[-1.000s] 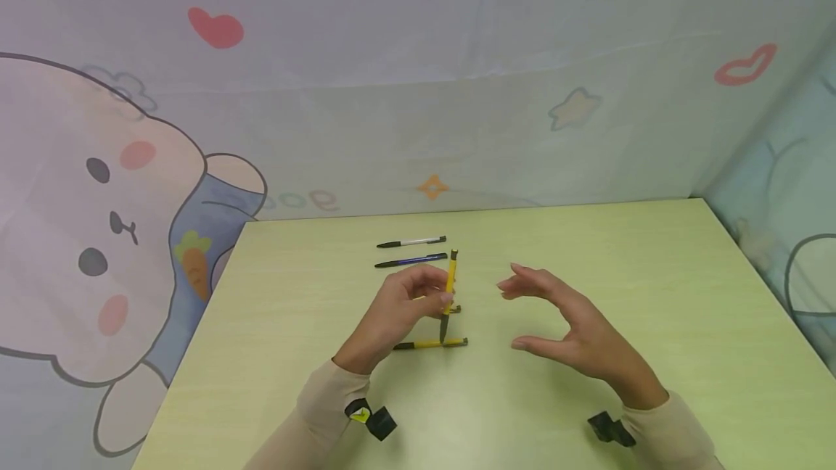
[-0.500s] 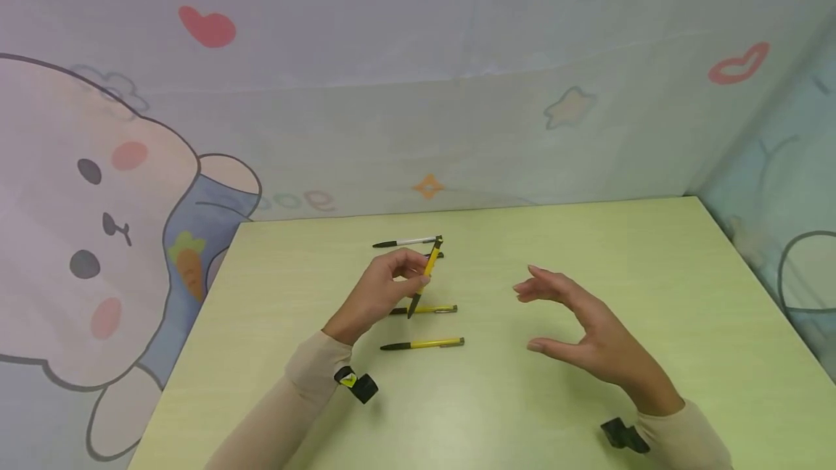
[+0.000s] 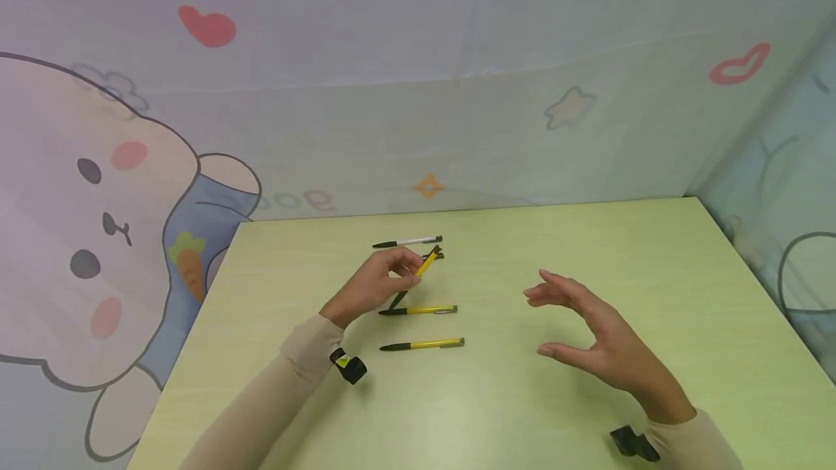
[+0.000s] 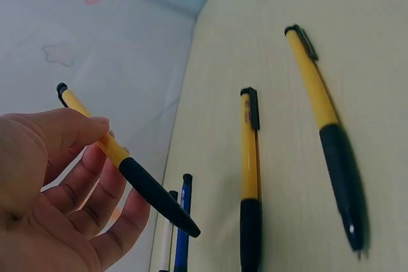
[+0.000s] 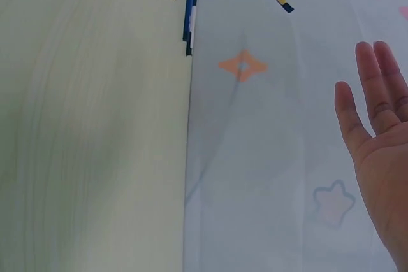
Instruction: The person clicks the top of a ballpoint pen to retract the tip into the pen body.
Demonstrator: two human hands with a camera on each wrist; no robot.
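My left hand (image 3: 376,284) pinches a yellow pen (image 4: 113,149) between thumb and fingers, holding it tilted above the table, its black grip end pointing down. In the head view, that hand partly covers a blue pen (image 4: 183,227). Two more yellow pens lie nearer to me: one yellow pen (image 3: 427,310) just below the hand, another yellow pen (image 3: 431,344) closer still. At the back of the row rests a white pen (image 3: 413,241). Off to the right, my right hand (image 3: 604,332) hovers with thumb and fingers spread apart, touching nothing.
The pale wooden table (image 3: 509,405) ends at the back against a printed cloth (image 3: 496,143) with a cartoon animal, hearts and stars. Another cloth wall (image 3: 803,165) stands along the right side. Each wrist carries a small black camera (image 3: 349,366).
My left hand has moved left and slightly away from me, and the yellow pen it holds has gone from nearly upright to a stronger tilt. My right hand has drifted slightly right.
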